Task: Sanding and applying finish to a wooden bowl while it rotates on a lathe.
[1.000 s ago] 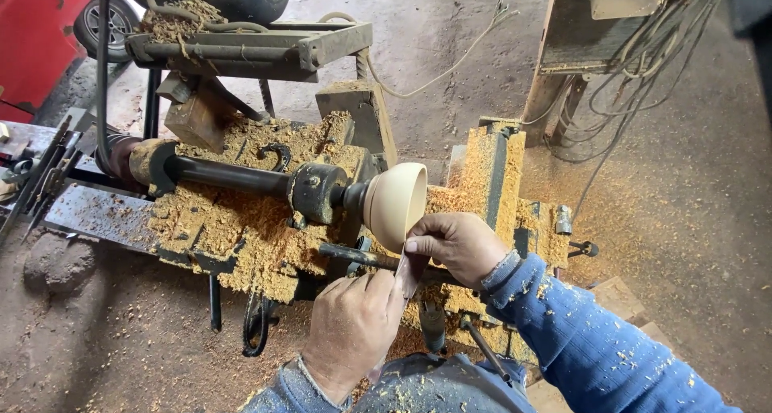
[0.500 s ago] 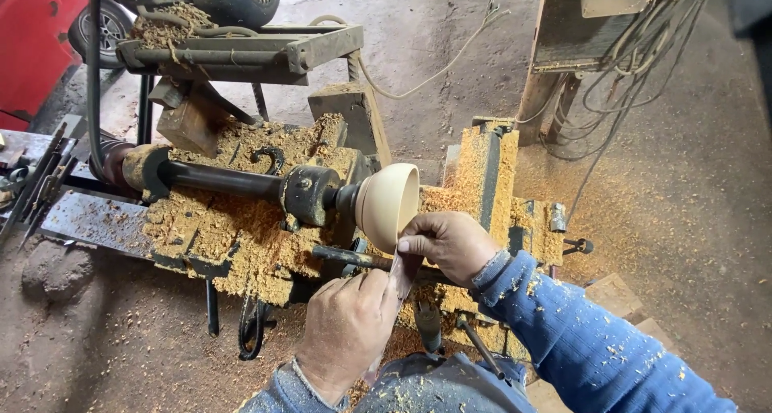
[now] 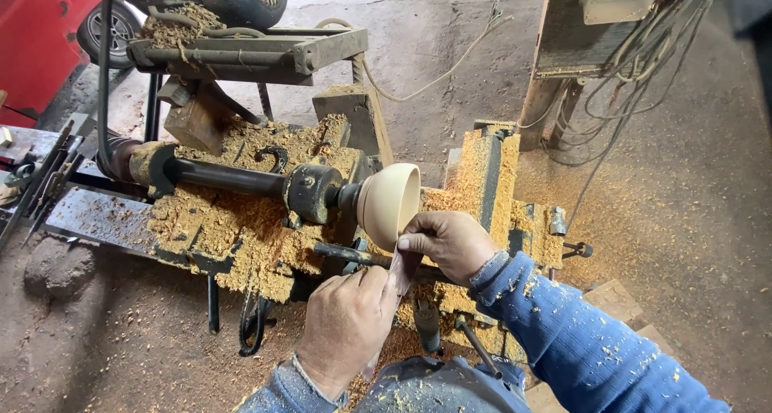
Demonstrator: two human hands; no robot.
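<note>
A pale wooden bowl (image 3: 388, 201) is mounted on the dark spindle (image 3: 233, 177) of a lathe, its open mouth facing right. My right hand (image 3: 449, 242) sits just below the bowl's rim and pinches the upper end of a thin strip (image 3: 400, 271), likely sandpaper, against the wood. My left hand (image 3: 347, 326) is lower and nearer to me and grips the strip's lower end. Both sleeves are blue and flecked with wood chips.
Thick sawdust covers the lathe bed (image 3: 241, 228) and the floor. A motor on a metal frame (image 3: 241, 47) stands behind. Several long tools lie on a bench at the left (image 3: 36, 192). Loose cables (image 3: 635, 75) hang from a box at the upper right.
Both hands stay on the strip under the bowl; the view has shifted slightly and the hands' positions barely differ.
</note>
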